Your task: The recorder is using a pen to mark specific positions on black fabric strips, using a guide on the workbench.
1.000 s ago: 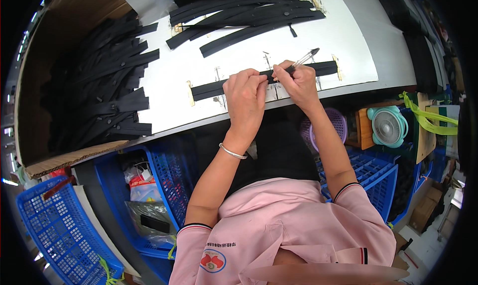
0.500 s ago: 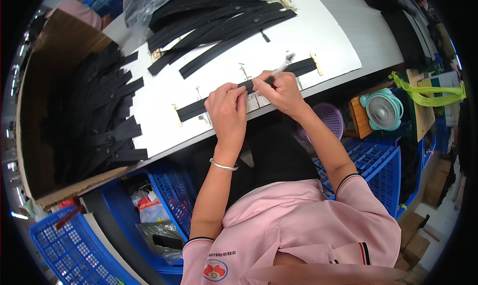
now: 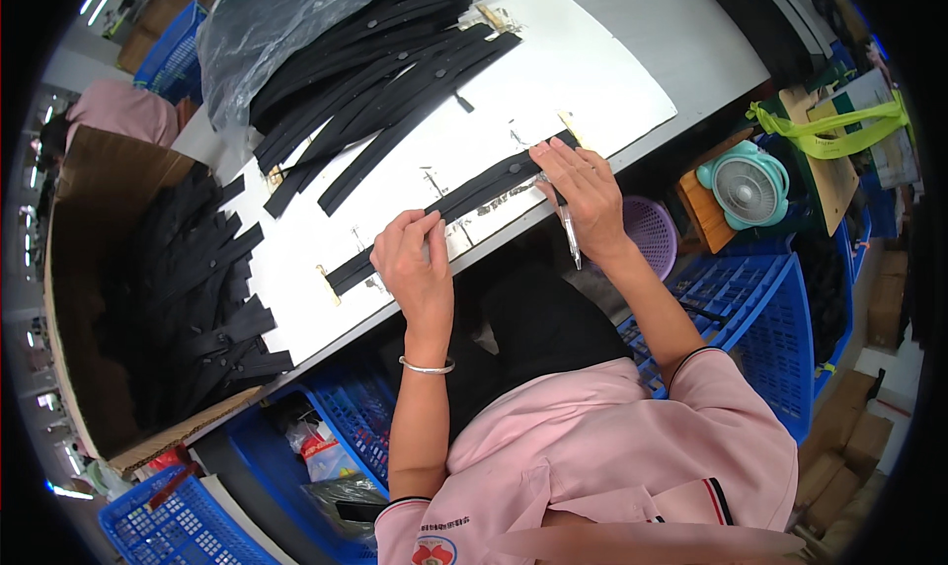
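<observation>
spreading across the top: grey table (image 3: 691, 61), with white board (image 3: 592, 66) laid on it at a slant. standing open at far left: cardboard box (image 3: 109, 185), holding loose black strips (image 3: 188, 288). heaped on the far part of the board: piled black strips (image 3: 360, 96), partly under clear plastic (image 3: 252, 46). parked below table level at right: blue crate (image 3: 765, 318), purple basket (image 3: 656, 234), teal fan (image 3: 748, 190).

lying flat just inside the board's near edge: single black strip (image 3: 476, 188), long axis going lower left to upper right, roughly parallel to that edge. bounded by yellowish tape tabs (image 3: 328, 285) near both ends.

key relation: strip just ahead of both palms, crossing under the fingertips, with left hand (image 3: 417, 261) nearer the lower-left end and right hand (image 3: 586, 198) close to the upper-right end. bare stretch left between them.

left: fingers bent and bunched, tips and thumb down on the strip; cannot tell pinch from plain press. right: fingers pressed together, tips over the strip, closed around pen (image 3: 571, 237) tucked beneath, pointing back toward the body.

smallest: dark button (image 3: 514, 168) on the strip, between the hands, nearer the right.
</observation>
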The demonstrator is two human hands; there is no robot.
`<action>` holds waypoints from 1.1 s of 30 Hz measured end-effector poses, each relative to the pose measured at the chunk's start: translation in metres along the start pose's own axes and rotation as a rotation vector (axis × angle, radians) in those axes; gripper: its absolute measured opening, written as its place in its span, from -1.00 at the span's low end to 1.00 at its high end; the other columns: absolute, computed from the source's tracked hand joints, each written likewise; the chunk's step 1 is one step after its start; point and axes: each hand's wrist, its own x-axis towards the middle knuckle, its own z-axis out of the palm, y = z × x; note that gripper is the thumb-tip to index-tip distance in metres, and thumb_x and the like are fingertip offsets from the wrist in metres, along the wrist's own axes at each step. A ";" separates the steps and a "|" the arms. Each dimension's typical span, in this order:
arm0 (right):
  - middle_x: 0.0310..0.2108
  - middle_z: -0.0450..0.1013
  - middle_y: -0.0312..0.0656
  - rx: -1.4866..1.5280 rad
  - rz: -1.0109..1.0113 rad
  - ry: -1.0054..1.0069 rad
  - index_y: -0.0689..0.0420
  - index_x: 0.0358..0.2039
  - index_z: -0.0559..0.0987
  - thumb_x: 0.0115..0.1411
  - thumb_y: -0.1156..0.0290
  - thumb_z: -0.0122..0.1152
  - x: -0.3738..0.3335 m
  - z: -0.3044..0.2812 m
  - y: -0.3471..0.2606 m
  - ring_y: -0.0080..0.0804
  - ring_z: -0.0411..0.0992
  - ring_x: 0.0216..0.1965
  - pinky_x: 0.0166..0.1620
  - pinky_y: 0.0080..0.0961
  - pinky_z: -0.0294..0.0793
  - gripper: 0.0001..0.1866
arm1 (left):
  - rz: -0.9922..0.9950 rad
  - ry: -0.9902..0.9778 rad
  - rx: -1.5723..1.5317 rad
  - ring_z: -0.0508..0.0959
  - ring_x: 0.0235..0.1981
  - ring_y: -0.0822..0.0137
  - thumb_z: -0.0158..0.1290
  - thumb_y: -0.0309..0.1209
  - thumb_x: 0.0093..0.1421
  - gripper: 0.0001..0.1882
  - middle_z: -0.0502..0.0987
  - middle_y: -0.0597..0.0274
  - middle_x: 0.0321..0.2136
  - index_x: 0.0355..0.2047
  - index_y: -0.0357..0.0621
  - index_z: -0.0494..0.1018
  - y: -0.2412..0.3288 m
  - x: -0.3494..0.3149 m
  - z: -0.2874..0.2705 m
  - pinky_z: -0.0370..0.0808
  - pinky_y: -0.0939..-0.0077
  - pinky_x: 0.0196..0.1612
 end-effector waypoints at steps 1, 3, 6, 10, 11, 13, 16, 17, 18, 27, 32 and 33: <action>0.05 0.61 -0.20 0.000 0.009 0.005 0.12 0.11 0.59 0.09 0.53 0.45 -0.001 0.001 0.000 -0.24 0.52 0.18 0.19 -0.24 0.45 -0.47 | -0.010 -0.001 0.021 0.53 -0.10 0.18 0.25 -0.50 0.19 -0.87 0.61 0.24 -0.18 -0.23 -0.15 0.64 0.003 0.000 0.001 0.36 0.27 0.03; 0.05 0.61 -0.19 -0.004 0.008 0.011 0.13 0.12 0.59 0.10 0.52 0.44 -0.003 0.002 0.002 -0.24 0.52 0.17 0.18 -0.24 0.44 -0.49 | -0.012 -0.007 0.043 0.53 -0.09 0.17 0.25 -0.50 0.19 -0.86 0.61 0.23 -0.17 -0.22 -0.15 0.64 0.012 0.003 0.007 0.36 0.27 0.04; 0.04 0.62 -0.17 0.001 0.004 0.017 0.14 0.10 0.60 0.12 0.51 0.43 -0.003 0.001 0.002 -0.24 0.52 0.17 0.18 -0.26 0.43 -0.51 | 0.047 -0.051 -0.092 0.54 -0.04 0.14 0.26 -0.48 0.19 -0.83 0.63 0.15 -0.14 -0.19 -0.16 0.66 0.035 0.016 0.020 0.41 0.30 0.08; -0.02 0.63 -0.19 -0.021 -0.018 0.044 0.10 0.10 0.60 0.15 0.37 0.41 -0.001 0.002 0.006 -0.29 0.55 0.10 0.13 -0.30 0.44 -0.53 | 0.098 -0.093 -0.232 0.53 -0.04 0.16 0.28 -0.47 0.17 -0.84 0.63 0.19 -0.15 -0.22 -0.13 0.67 0.051 0.035 0.052 0.41 0.29 0.07; -0.05 0.63 -0.19 0.017 0.000 0.050 0.10 0.08 0.61 0.14 0.38 0.43 0.000 0.001 0.007 -0.29 0.56 0.06 0.09 -0.31 0.45 -0.53 | 0.101 -0.091 -0.230 0.53 -0.04 0.16 0.28 -0.47 0.17 -0.84 0.63 0.19 -0.15 -0.22 -0.13 0.67 0.051 0.037 0.057 0.41 0.29 0.07; -0.08 0.64 -0.19 0.056 0.018 0.055 0.11 0.06 0.61 0.12 0.39 0.45 0.005 -0.001 0.009 -0.29 0.58 0.01 0.05 -0.32 0.47 -0.54 | 0.105 -0.133 -0.179 0.53 -0.06 0.19 0.29 -0.45 0.15 -0.87 0.64 0.26 -0.16 -0.26 -0.10 0.67 0.050 0.038 0.065 0.38 0.29 0.09; -0.21 0.64 -0.17 0.333 0.133 0.057 0.17 -0.13 0.67 0.16 0.44 0.43 0.022 -0.007 0.019 -0.25 0.59 -0.24 -0.10 -0.39 0.47 -0.74 | 0.110 -0.102 -0.159 0.53 -0.08 0.20 0.29 -0.43 0.14 -0.88 0.63 0.29 -0.21 -0.29 -0.08 0.67 0.050 0.037 0.069 0.36 0.29 0.08; -0.21 0.64 -0.17 0.332 0.136 0.055 0.17 -0.13 0.67 0.16 0.44 0.43 0.029 -0.007 0.023 -0.25 0.59 -0.24 -0.10 -0.39 0.47 -0.74 | 0.119 -0.095 -0.144 0.53 -0.09 0.20 0.28 -0.43 0.14 -0.88 0.63 0.29 -0.22 -0.29 -0.08 0.66 0.052 0.037 0.069 0.36 0.29 0.07; -0.26 0.63 -0.19 0.475 0.195 0.033 0.18 -0.18 0.68 0.19 0.45 0.39 0.035 -0.006 0.027 -0.31 0.56 -0.30 -0.17 -0.44 0.47 -0.81 | 0.117 -0.099 -0.144 0.53 -0.09 0.20 0.28 -0.43 0.14 -0.88 0.63 0.29 -0.22 -0.29 -0.08 0.66 0.052 0.037 0.069 0.36 0.29 0.07; -0.62 0.46 -0.17 0.709 0.421 -0.180 0.26 -0.33 0.65 0.29 0.38 0.29 0.043 0.020 0.038 -0.53 0.34 -0.64 -0.50 -0.52 0.31 -0.82 | 0.164 -0.072 -0.110 0.50 -0.09 0.17 0.27 -0.49 0.13 -0.84 0.57 0.24 -0.19 -0.25 -0.17 0.64 0.051 0.035 0.073 0.35 0.25 0.06; -0.53 0.53 -0.18 0.648 0.394 -0.173 0.28 -0.38 0.64 0.30 0.37 0.28 0.044 0.020 0.034 -0.48 0.39 -0.62 -0.50 -0.50 0.34 -0.79 | 0.176 -0.066 -0.110 0.50 -0.08 0.15 0.27 -0.50 0.12 -0.82 0.56 0.22 -0.18 -0.24 -0.19 0.63 0.050 0.034 0.072 0.35 0.23 0.06; -0.53 0.53 -0.18 0.649 0.393 -0.176 0.28 -0.38 0.64 0.30 0.37 0.28 0.044 0.021 0.033 -0.48 0.39 -0.62 -0.50 -0.50 0.34 -0.79 | 0.173 -0.065 -0.110 0.50 -0.08 0.15 0.27 -0.50 0.12 -0.82 0.56 0.22 -0.18 -0.24 -0.19 0.63 0.050 0.035 0.072 0.35 0.23 0.06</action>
